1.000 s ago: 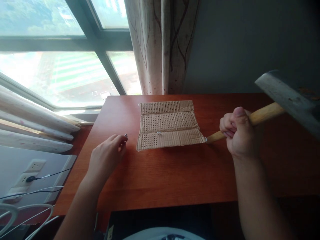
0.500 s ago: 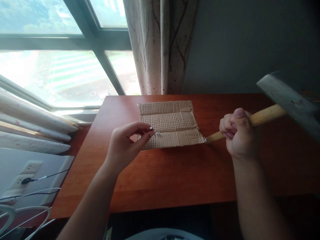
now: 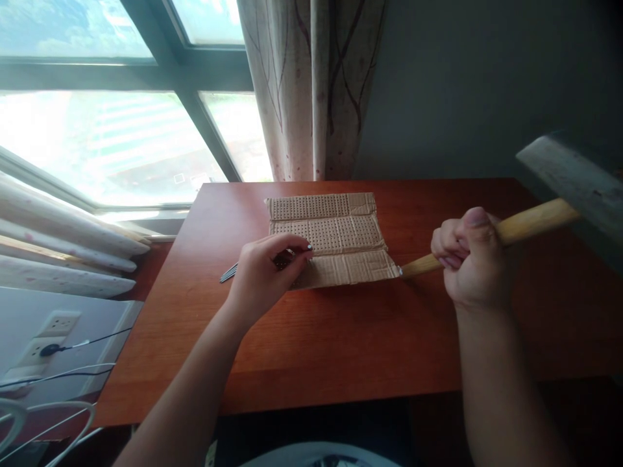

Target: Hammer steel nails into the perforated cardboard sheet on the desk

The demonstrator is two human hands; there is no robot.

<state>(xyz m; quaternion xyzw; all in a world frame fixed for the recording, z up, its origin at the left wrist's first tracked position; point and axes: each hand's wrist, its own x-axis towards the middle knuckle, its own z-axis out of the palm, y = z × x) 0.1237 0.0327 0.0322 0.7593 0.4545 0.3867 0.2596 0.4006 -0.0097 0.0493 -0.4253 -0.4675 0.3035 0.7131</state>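
Note:
A piece of cardboard (image 3: 335,232) with rows of small holes lies on the reddish-brown desk. Over its near left part, my left hand (image 3: 265,275) pinches a nail (image 3: 309,246) between thumb and forefinger. Only the nail's bright head shows clearly. Behind that wrist, several thin nails (image 3: 228,272) lie together on the desk. My right hand (image 3: 470,259) is wrapped round the wooden handle of a hammer (image 3: 535,222), held up right of the cardboard. The hammer's metal head (image 3: 577,181) is raised and slightly blurred. The handle's end comes close to the cardboard's near right corner.
The desk (image 3: 341,344) stands by a window (image 3: 121,143) on the left and a patterned curtain (image 3: 311,91) at the back. A wall socket with a plug (image 3: 48,350) and loose cables (image 3: 73,405) are at lower left.
My left hand has shifted right along the cardboard with the nail, covering the bright nail heads seen there before. The nails behind the wrist now show. The hammer has moved slightly right.

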